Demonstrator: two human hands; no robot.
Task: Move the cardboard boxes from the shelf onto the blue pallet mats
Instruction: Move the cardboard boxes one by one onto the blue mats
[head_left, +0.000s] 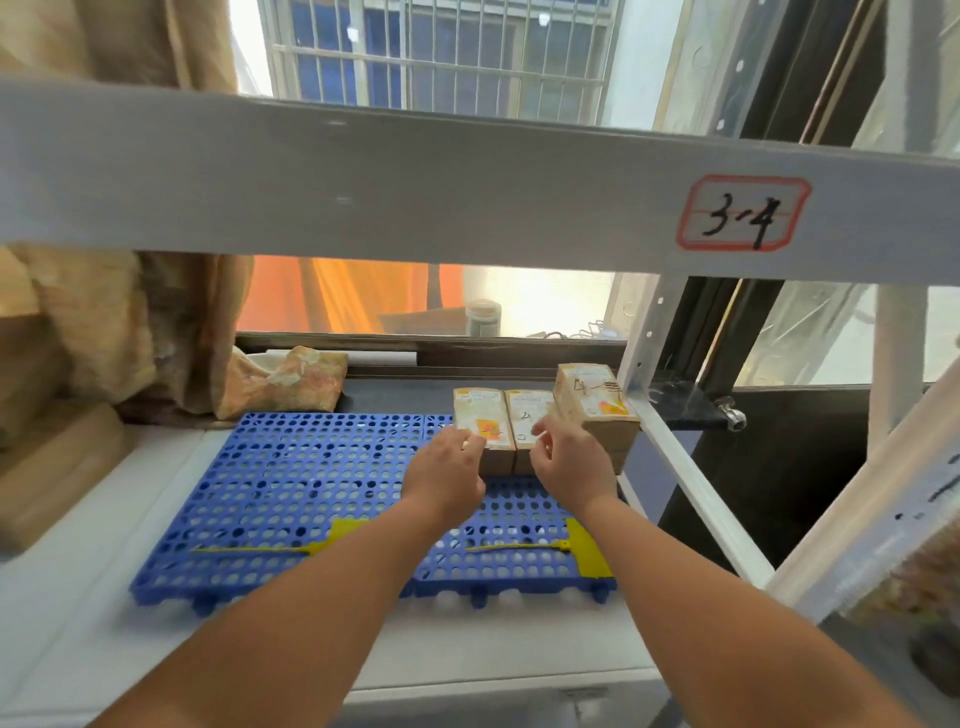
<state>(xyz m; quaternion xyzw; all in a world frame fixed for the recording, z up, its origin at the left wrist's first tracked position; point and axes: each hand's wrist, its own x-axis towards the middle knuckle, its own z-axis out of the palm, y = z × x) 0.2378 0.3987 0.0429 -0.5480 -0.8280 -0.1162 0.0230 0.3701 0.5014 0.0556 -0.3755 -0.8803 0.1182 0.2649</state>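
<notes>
Left hand (448, 467) and right hand (570, 460) pinch rectangular cardboard boxes (525, 409) on perforated blue mat (291, 467).

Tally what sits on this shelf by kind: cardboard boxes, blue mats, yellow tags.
Small brown cardboard boxes: 3 in view
Blue perforated plastic pallet mats: 2
Yellow plastic tags: 2
Total: 7

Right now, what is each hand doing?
Left hand: fingers curled over the left cardboard box, gripping it.
Right hand: fingers curled on the middle cardboard box, gripping it.
</notes>
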